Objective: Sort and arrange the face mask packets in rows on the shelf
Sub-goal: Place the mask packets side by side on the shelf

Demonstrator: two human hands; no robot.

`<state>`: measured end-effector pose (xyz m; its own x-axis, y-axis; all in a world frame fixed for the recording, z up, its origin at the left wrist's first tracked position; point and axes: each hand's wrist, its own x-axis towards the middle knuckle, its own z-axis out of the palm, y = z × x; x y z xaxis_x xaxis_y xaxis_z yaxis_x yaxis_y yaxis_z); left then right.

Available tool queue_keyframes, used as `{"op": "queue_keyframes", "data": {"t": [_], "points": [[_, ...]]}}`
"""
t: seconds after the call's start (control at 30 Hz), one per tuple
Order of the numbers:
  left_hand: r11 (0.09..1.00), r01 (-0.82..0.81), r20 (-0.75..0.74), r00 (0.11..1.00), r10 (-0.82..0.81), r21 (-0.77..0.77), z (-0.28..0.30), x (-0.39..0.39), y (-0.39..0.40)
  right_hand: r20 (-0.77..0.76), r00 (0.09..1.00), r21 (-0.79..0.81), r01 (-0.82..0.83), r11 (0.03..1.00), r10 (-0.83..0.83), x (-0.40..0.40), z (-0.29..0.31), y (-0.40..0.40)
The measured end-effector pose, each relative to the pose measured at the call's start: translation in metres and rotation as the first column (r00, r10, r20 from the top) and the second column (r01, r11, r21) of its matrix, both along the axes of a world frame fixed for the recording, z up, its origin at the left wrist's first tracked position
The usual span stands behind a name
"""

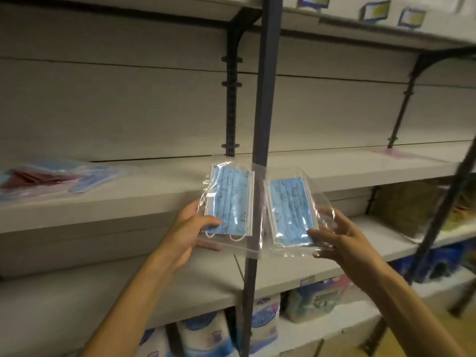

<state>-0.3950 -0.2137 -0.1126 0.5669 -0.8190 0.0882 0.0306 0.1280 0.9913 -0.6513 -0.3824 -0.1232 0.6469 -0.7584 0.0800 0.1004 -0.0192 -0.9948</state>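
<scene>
my left hand [186, 234] grip pinches one blue face mask packet [228, 202], right hand [334, 237] grip pinches another packet [292, 211], both held just beside the shelf [128, 202] post [262, 99].

blurred packet pile [49, 177], top boxes [373, 10] cropped

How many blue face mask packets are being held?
2: one in the left hand, packet; one in the right hand, packet. Others may lie blurred on the shelf.

Two blue face mask packets in hand: one [228, 199], one [292, 210]. Two hands: left [185, 233], right [342, 238]. One blurred packet pile [51, 177], count indeterminable.
</scene>
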Motion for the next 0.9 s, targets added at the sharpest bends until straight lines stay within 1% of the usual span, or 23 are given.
{"op": "queue_keyframes", "data": {"t": [0.1,0.17,0.27,0.47,0.7,0.9], "points": [[0.998,0.059,0.041,0.997,-0.058,-0.012,0.002,-0.033,-0.043,0.001,0.998,-0.009,0.059,0.998,-0.059,-0.033,0.001,-0.033],[0.995,0.096,0.034,0.995,-0.095,-0.025,0.004,-0.053,-0.073,0.002,0.996,-0.013,0.094,0.995,-0.094,-0.050,0.002,-0.057],[0.994,0.111,0.050,0.993,-0.110,-0.023,0.005,-0.077,-0.119,0.001,0.989,-0.028,0.148,0.989,-0.148,-0.066,0.003,-0.101],[0.999,0.034,0.163,0.986,-0.036,0.018,0.015,-0.101,-0.210,0.002,0.984,-0.029,0.177,0.984,-0.177,-0.086,0.019,-0.199],[0.999,-0.008,0.192,0.981,0.015,-0.035,0.039,-0.115,-0.306,-0.096,0.970,-0.078,0.215,0.973,-0.222,-0.106,0.049,-0.316],[0.996,-0.087,0.256,0.963,0.081,0.012,0.046,-0.123,-0.375,-0.179,0.956,-0.105,0.216,0.971,-0.232,-0.115,0.061,-0.409]]}}
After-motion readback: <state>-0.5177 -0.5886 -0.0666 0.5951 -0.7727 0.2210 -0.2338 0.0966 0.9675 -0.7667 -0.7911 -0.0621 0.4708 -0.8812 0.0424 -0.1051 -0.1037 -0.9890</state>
